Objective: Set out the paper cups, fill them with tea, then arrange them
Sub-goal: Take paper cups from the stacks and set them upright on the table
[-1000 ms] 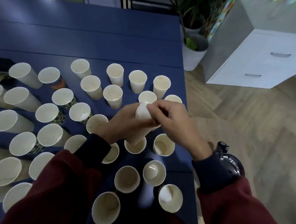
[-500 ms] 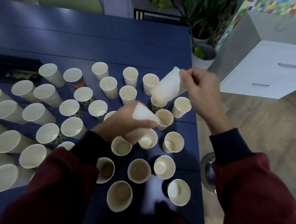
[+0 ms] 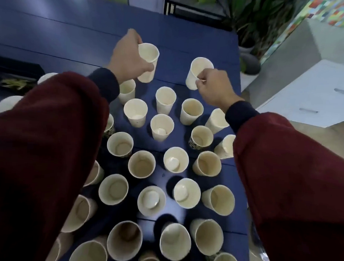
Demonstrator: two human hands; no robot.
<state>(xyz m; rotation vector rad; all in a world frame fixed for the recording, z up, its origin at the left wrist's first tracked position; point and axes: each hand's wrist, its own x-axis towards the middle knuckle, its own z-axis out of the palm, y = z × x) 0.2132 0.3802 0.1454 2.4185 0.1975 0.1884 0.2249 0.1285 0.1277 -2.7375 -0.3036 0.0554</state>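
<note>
— Left hand?
— The left hand (image 3: 129,56) is curled round the side of the first cup (image 3: 148,61), thumb on the near wall. This cup is at the far edge of the group, mouth up and tipped a little toward the person.

— Right hand?
— The right hand (image 3: 213,87) pinches the second cup (image 3: 198,72) low on its wall, fingers curled tight. That cup leans, mouth up, near the right edge of the blue table (image 3: 73,39).

— Are those two set down?
— Cannot tell; their bases are not clearly shown.

— The remainder?
— The standing cups (image 3: 162,127) crowd the table between and under the dark red sleeves (image 3: 294,183), mouths up and close together. Whether any holds tea, I cannot tell.

— Surroundings?
— A black tray (image 3: 15,74) lies at the table's left. A potted plant (image 3: 251,25) stands beyond the far right corner, and a white cabinet (image 3: 314,92) is on the floor to the right.
</note>
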